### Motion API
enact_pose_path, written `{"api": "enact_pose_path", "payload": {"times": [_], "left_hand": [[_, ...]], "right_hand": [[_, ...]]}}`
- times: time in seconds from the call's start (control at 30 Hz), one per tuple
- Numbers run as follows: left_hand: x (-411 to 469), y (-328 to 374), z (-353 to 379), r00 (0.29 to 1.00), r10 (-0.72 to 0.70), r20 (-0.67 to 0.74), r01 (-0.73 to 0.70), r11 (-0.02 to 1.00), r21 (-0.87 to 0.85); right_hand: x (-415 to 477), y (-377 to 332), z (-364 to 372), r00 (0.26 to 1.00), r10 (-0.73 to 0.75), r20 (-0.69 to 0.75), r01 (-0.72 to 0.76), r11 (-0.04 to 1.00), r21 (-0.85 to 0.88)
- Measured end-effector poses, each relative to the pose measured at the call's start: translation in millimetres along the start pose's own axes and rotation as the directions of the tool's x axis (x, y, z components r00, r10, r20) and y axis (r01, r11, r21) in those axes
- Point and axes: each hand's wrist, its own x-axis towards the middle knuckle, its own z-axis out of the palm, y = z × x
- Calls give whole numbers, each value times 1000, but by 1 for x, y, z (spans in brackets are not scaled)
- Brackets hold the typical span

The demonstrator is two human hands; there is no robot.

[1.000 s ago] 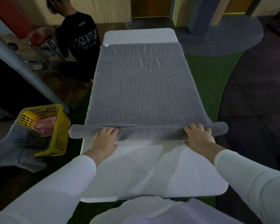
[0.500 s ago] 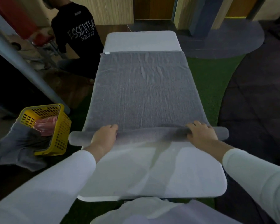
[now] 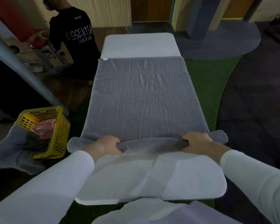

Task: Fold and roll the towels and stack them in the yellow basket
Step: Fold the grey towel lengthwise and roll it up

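Observation:
A grey towel (image 3: 142,101) lies flat along the white table (image 3: 152,183), its near end wound into a thin roll (image 3: 150,143) that sticks out past both table sides. My left hand (image 3: 107,146) grips the roll left of centre, fingers curled over it. My right hand (image 3: 196,141) grips it near the right end the same way. The yellow basket (image 3: 58,136) stands on the floor to the left, holding a pink towel (image 3: 42,128), with a grey cloth (image 3: 14,151) draped over its near left rim.
A person in a black shirt (image 3: 74,41) crouches at the far left beside the table. A slanted metal post (image 3: 27,75) runs behind the basket. Green turf (image 3: 207,88) and dark floor mats (image 3: 257,102) lie to the right.
Both hands went from lying flat on the roll to curling round it. The roll has moved slightly farther along the towel and grown a little thicker.

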Motion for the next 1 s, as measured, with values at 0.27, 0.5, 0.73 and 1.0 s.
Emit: {"api": "enact_pose_path", "payload": {"times": [0.27,0.5,0.73,1.0], "left_hand": [[11,0,10,918,35,-396,6,995,101],[6,-3,14,966,72,-247,-14,973,230],[-6,-10,-5,917,22,-399,74,972,223],[-7,-10,37,937,75,-342,-11,983,185]], "right_hand": [[14,-2,6,978,82,-193,-55,989,140],[3,-10,21,985,68,-158,-65,998,27],[-1,5,-11,964,170,-203,-172,985,10],[-3,-13,32,979,97,-178,-75,990,122]]}}
